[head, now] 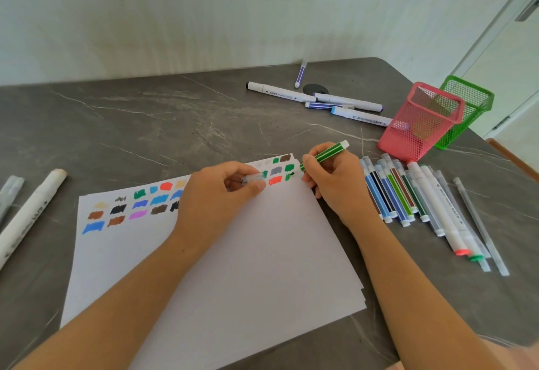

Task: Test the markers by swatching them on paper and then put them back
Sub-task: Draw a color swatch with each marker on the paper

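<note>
At the far right corner of the paper (248, 267), the right hand (332, 186) grips a green striped marker (323, 155) with curled fingers, its tip down on the sheet beside a green swatch (289, 167). The marker's long axis runs from the tip at 8 o'clock to the white end plug at 2 o'clock. The clear cap (253, 178) sits near the tip, at its 9 o'clock, pinched between thumb and fingers of the left hand (221, 194). Recapping probably needs a short closing move along that axis.
</note>
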`<action>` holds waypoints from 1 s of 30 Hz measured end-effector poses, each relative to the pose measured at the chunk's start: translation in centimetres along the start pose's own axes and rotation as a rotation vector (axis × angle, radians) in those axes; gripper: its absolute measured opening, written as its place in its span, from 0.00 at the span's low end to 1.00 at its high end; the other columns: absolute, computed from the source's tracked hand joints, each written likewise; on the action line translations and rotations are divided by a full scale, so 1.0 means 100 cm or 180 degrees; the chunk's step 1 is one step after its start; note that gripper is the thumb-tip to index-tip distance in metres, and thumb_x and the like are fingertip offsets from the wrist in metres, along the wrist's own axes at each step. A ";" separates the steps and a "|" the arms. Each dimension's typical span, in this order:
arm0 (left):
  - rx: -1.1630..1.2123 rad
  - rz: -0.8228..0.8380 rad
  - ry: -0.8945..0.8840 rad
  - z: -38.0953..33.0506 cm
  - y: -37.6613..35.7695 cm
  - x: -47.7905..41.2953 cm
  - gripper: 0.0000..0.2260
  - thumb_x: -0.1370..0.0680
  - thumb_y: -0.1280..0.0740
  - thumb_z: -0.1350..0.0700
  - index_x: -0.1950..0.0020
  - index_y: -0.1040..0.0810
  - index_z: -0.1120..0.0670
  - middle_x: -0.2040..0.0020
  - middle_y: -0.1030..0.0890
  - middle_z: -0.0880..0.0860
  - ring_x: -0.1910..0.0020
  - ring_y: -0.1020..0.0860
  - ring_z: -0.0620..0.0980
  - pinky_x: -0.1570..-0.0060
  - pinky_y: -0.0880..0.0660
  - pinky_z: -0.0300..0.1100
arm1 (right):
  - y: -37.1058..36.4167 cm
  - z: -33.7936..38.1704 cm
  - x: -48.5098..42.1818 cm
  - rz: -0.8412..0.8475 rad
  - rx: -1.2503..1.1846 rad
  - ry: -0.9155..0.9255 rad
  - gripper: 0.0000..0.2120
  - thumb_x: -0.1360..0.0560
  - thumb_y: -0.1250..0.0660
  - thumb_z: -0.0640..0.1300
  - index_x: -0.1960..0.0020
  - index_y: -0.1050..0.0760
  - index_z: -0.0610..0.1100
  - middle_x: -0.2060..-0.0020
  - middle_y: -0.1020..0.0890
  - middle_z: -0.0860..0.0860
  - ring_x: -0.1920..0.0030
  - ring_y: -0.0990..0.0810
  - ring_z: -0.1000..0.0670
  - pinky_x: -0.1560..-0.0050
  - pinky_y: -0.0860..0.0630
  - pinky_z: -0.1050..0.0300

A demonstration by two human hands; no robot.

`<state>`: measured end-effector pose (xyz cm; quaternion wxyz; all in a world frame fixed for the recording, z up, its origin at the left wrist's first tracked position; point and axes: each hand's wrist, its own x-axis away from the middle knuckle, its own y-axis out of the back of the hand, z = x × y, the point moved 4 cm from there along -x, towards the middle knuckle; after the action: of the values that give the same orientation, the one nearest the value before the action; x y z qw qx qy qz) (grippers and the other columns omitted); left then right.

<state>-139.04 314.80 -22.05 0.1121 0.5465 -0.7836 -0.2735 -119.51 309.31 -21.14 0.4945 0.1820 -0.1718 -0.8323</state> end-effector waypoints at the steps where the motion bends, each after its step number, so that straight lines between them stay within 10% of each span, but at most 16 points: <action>1: 0.0009 -0.0002 0.0004 0.000 0.000 0.000 0.10 0.28 0.30 0.46 0.48 0.18 0.46 0.55 0.18 0.42 0.57 0.21 0.41 0.58 0.26 0.31 | 0.001 0.000 0.000 -0.0028 -0.0015 -0.0001 0.06 0.22 0.36 0.45 0.58 0.26 0.48 0.67 0.18 0.49 0.72 0.23 0.58 0.69 0.25 0.67; 30: 0.0012 0.0027 0.0030 0.000 -0.001 0.000 0.09 0.27 0.30 0.47 0.49 0.19 0.45 0.57 0.20 0.39 0.59 0.22 0.38 0.61 0.29 0.27 | 0.003 0.000 0.000 -0.0150 -0.0002 -0.0084 0.08 0.22 0.37 0.43 0.60 0.27 0.49 0.70 0.21 0.50 0.76 0.25 0.60 0.74 0.28 0.70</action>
<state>-138.97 314.82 -22.13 0.1159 0.5446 -0.7859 -0.2690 -119.30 309.14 -20.96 0.4726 0.1747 -0.1737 -0.8461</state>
